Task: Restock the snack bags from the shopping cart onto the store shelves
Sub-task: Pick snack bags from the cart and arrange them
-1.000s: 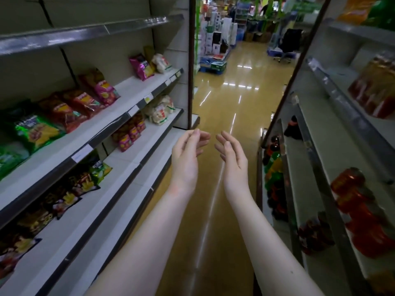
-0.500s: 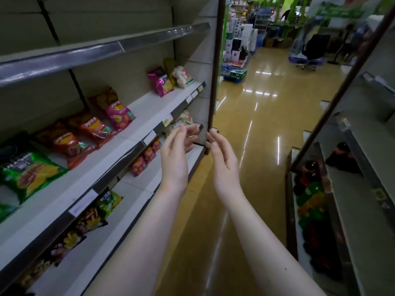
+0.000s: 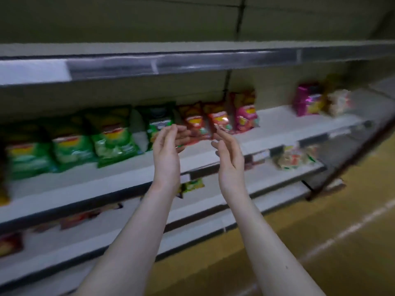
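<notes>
I face the store shelves. My left hand (image 3: 167, 150) and my right hand (image 3: 229, 155) are raised side by side, palms toward each other, fingers relaxed, both empty. Behind them on the middle shelf (image 3: 275, 121) stand green snack bags (image 3: 111, 137), red bags (image 3: 197, 122), a pink bag (image 3: 245, 113) and, farther right, a purple bag (image 3: 307, 99) with a pale bag (image 3: 339, 102) beside it. The picture is blurred. No shopping cart is in view.
A lower shelf (image 3: 252, 178) carries a small green bag (image 3: 192, 184), pale packets (image 3: 292, 158) at the right and dark bags (image 3: 79, 217) at the left. The top shelf edge (image 3: 192, 61) runs overhead. Yellow aisle floor (image 3: 342, 231) lies to the right.
My view has swung left from the aisle to face the shelves head-on. Both hands stay raised and empty, now a little farther apart.
</notes>
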